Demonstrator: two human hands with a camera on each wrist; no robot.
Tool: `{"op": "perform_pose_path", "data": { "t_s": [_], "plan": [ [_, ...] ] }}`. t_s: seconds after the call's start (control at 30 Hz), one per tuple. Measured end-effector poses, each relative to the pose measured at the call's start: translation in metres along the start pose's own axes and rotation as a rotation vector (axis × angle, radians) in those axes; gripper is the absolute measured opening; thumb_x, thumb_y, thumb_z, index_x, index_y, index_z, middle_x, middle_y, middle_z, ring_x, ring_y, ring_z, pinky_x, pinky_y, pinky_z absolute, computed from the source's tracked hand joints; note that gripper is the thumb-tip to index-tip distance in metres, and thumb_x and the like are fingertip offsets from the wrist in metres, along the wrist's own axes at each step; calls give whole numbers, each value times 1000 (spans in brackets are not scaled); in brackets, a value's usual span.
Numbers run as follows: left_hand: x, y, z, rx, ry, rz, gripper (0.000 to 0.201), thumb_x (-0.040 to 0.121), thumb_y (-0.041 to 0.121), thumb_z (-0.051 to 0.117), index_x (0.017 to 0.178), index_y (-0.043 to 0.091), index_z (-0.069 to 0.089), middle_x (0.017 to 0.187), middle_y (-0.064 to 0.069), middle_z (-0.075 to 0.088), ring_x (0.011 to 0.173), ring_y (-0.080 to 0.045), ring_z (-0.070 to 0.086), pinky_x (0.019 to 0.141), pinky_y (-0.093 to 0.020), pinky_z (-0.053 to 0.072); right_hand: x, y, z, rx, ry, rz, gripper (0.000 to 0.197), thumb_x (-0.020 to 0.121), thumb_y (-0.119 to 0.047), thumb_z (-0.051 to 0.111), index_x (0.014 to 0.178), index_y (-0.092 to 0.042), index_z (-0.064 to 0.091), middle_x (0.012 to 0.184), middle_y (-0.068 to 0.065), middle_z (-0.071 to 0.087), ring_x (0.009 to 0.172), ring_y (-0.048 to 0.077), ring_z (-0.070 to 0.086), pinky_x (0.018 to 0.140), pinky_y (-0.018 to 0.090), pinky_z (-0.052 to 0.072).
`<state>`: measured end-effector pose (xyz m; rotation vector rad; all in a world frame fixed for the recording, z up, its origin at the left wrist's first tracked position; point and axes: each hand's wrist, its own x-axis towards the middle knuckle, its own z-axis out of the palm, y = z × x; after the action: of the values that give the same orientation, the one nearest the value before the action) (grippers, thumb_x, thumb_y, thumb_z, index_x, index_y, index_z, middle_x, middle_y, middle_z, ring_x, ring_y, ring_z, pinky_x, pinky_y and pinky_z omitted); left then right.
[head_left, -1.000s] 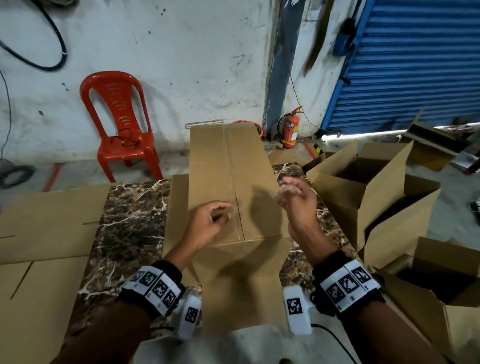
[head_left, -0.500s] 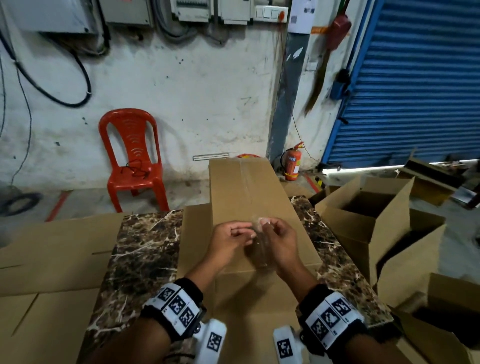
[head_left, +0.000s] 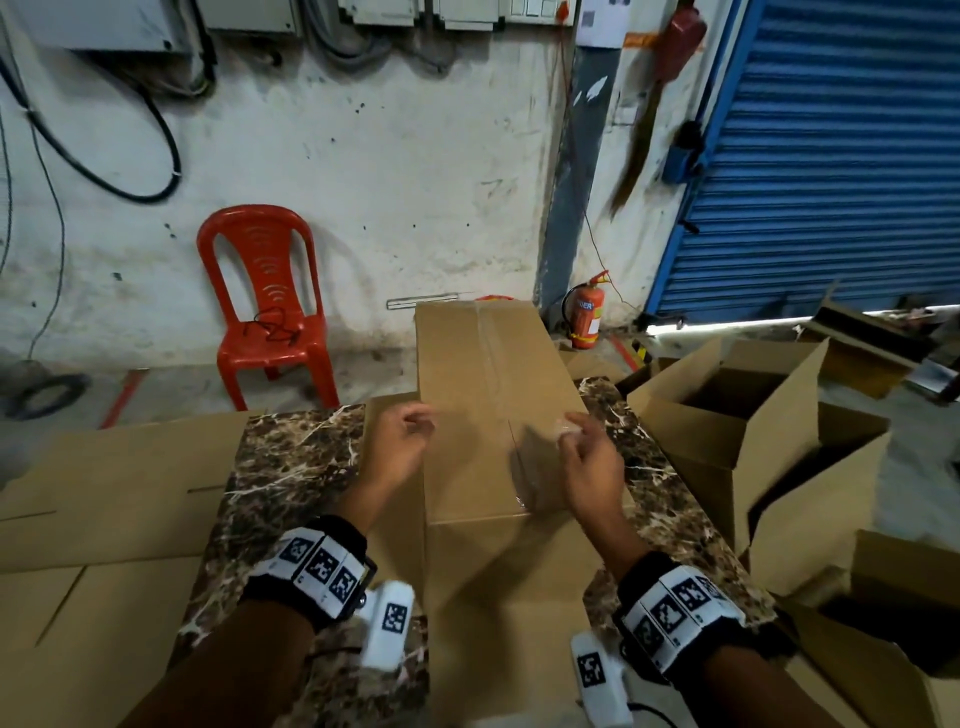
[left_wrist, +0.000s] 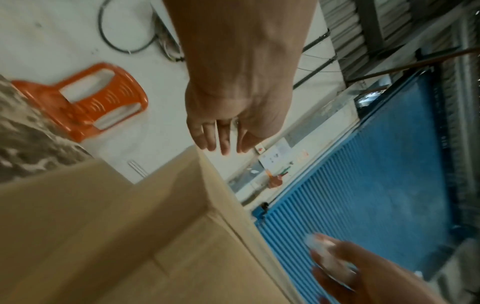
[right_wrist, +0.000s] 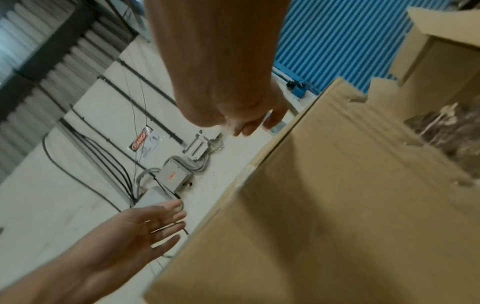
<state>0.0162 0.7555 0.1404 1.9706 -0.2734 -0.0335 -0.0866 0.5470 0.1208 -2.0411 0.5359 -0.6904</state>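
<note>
A closed brown cardboard box (head_left: 483, 395) stands on a marble-topped table (head_left: 291, 467), with clear tape running along its top seam. My left hand (head_left: 405, 436) hovers over the box's left edge. In the right wrist view the left hand (right_wrist: 145, 226) shows a bare palm, its fingers straight and holding nothing. My right hand (head_left: 576, 436) is above the box's right side and pinches a crumpled piece of clear tape (head_left: 566, 427) at its fingertips. The left wrist view also shows the tape (left_wrist: 324, 253) stuck around those fingers.
Several open cardboard boxes (head_left: 727, 415) crowd the floor at the right. Flattened cardboard sheets (head_left: 114, 493) lie at the left of the table. A red plastic chair (head_left: 265, 306) and a fire extinguisher (head_left: 587, 312) stand by the far wall, beside a blue roller shutter (head_left: 831, 156).
Half a second ago both hands met over the box's seam with the tape between them. They have since parted, the left hand going left with nothing in it and the right going right with the tape.
</note>
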Motion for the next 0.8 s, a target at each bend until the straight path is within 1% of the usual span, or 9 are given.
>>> {"op": "perform_pose_path", "data": {
  "t_s": [0.1,0.2,0.33,0.4,0.43,0.5,0.63,0.73,0.8],
  "plan": [
    [4,-19,6,-30,-26,-248,55,95,21,62,145,17,41,145,-5,47,130,-25,48,102,-37,43,8,11,-10,-423,-94,150,36,98,-24,53,134,-22,51,133,10,53,131,31,41,106,56,34],
    [-9,-29,24,-246,-151,-411,35,97,22,57,131,17,57,127,-9,64,114,-28,61,98,-45,50,21,26,-9,-417,-159,230,40,94,-25,61,131,-15,51,134,18,53,130,36,41,106,49,34],
    [-27,-26,36,-293,-77,-431,23,92,19,63,115,16,66,116,-14,69,102,-29,67,93,-49,53,33,30,-22,-421,-229,200,38,95,-24,60,131,-16,52,138,19,46,131,39,37,105,47,35],
    [-42,-7,38,-299,-2,-435,17,89,15,68,105,12,63,100,-11,71,91,-27,68,77,-42,57,43,35,-30,-429,-256,184,38,97,-25,58,133,-18,50,139,20,44,131,40,36,104,49,36],
    [-52,1,41,-286,47,-432,12,88,12,69,97,13,61,90,-5,70,84,-23,67,70,-37,56,49,39,-35,-443,-279,144,36,97,-26,56,133,-19,51,138,20,47,129,40,39,104,48,36],
    [-72,16,50,-255,112,-404,18,85,7,71,85,19,57,83,2,67,80,-19,65,71,-37,55,59,45,-40,-445,-331,17,32,98,-28,50,128,-19,56,128,17,59,122,38,49,103,49,36],
    [-107,0,72,-286,226,-513,38,75,17,81,92,25,47,98,-8,66,88,-28,68,74,-49,59,74,48,-38,-394,-457,-197,52,89,-48,29,102,-20,70,110,11,70,107,33,62,102,47,40],
    [-126,-12,83,-383,282,-582,57,58,30,89,92,23,44,99,-14,69,76,-25,64,66,-42,56,74,32,-35,-486,-546,-250,36,93,-44,36,83,-25,64,89,4,66,91,24,59,104,46,32],
    [-131,-9,82,-435,286,-613,66,49,32,92,93,18,44,92,-16,71,65,-22,58,62,-37,49,68,17,-29,-510,-551,-272,30,94,-49,48,73,-28,54,83,2,58,87,22,52,99,46,36]
  ]
}}
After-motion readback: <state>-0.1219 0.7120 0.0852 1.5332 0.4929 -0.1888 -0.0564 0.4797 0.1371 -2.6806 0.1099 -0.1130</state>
